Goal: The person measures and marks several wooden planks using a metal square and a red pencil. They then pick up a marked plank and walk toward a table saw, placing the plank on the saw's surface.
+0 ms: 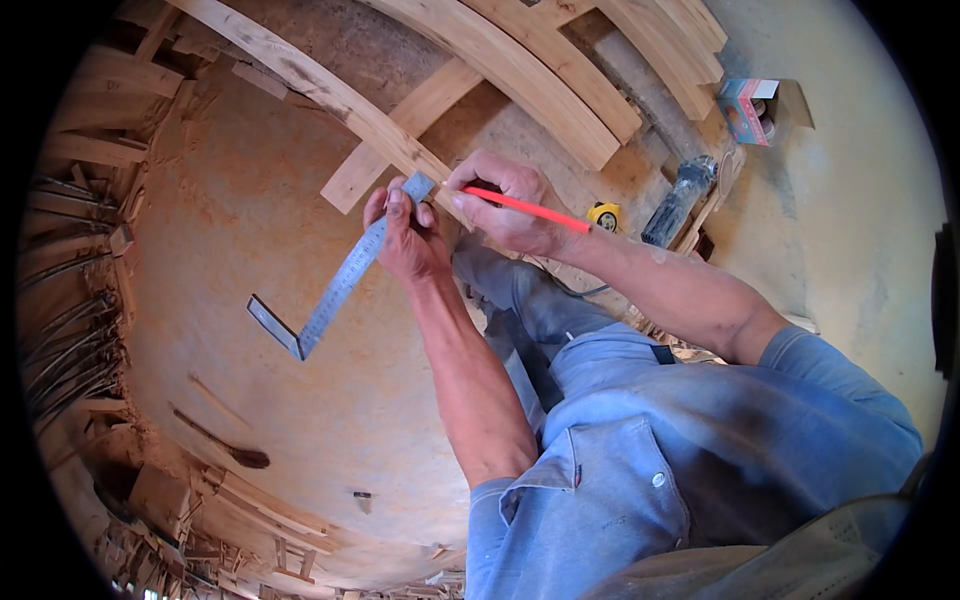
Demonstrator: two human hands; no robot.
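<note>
A: Left hand [408,240]?
B: Metal square [346,274] is pinched, ten o'clock from view centre.
A: Right hand [518,226]?
B: Red pencil [535,209] is pinched, one o'clock, near the end of the wooden strip [320,88].

No words or numbers can be read here. Fine graduation marks line the blade of a steel square [343,275], their figures too small to make out. Printed sides on a pink-and-teal box [739,111] and the round dark face of a yellow tape measure [598,212] are likewise illegible.
</note>
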